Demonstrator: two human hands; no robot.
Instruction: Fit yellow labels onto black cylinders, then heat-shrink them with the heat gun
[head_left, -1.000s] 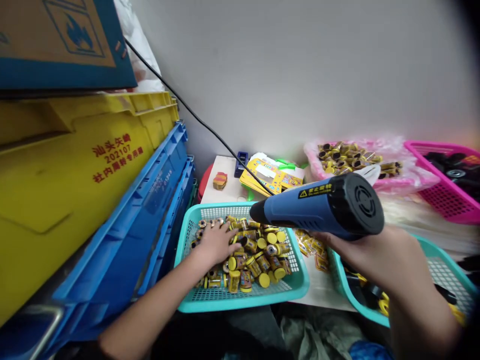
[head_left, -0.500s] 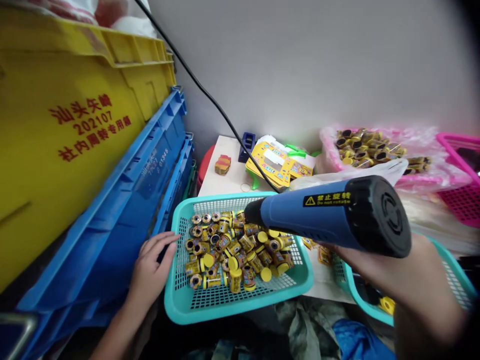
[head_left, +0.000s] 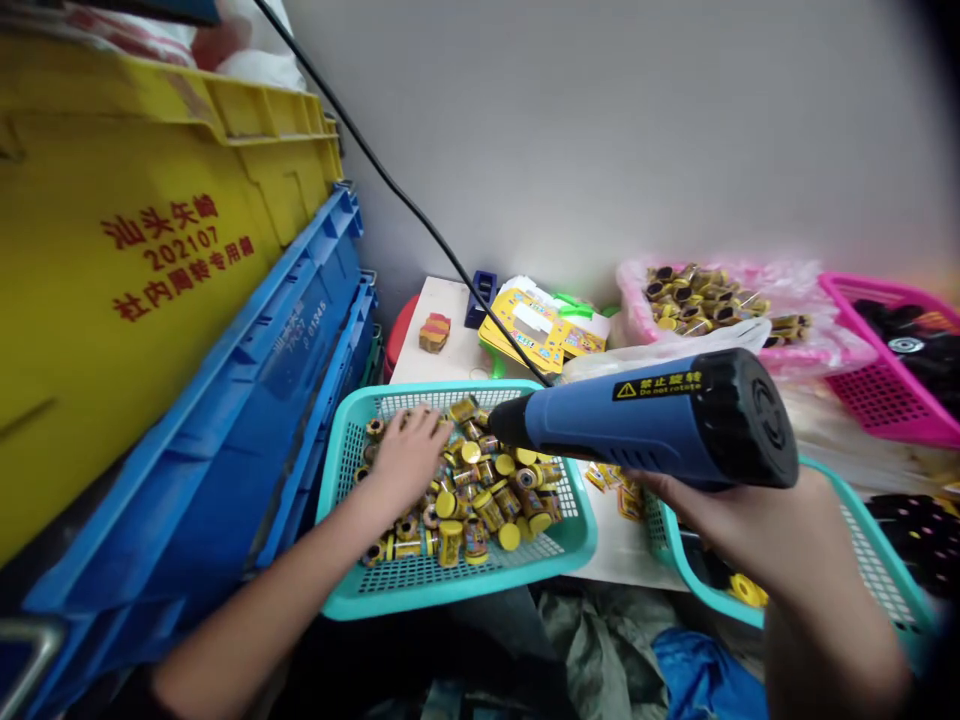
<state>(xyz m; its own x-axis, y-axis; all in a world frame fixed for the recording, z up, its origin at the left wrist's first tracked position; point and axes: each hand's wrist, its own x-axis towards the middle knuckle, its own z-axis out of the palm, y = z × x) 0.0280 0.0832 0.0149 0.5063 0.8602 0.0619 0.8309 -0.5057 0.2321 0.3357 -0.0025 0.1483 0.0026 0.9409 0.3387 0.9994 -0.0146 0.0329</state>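
A turquoise basket [head_left: 457, 595] in front of me holds a heap of small cylinders [head_left: 491, 510], each with printed yellow wrapping and many with a yellow cap. My left hand [head_left: 411, 455] lies over the left back part of the heap, its fingers spread and touching the pieces. My right hand [head_left: 757, 530] is wrapped round the grip of a blue and black heat gun [head_left: 622, 415]. The gun's black nozzle points left over the basket's right half. Most of the grip and the right fingers are hidden behind the gun body.
Stacked yellow [head_left: 67, 200] and blue [head_left: 225, 420] crates rise at the left. A black cord [head_left: 390, 180] crosses the view. Behind lie yellow printed cards [head_left: 525, 320] and a pink-lined bin [head_left: 701, 300] of similar cylinders. A second turquoise basket [head_left: 862, 545] and a magenta basket [head_left: 885, 385] stand right.
My left hand has moved from beside the basket's left rim onto the cylinders inside. The heat gun stays in my right hand over the basket. The view has shifted slightly.
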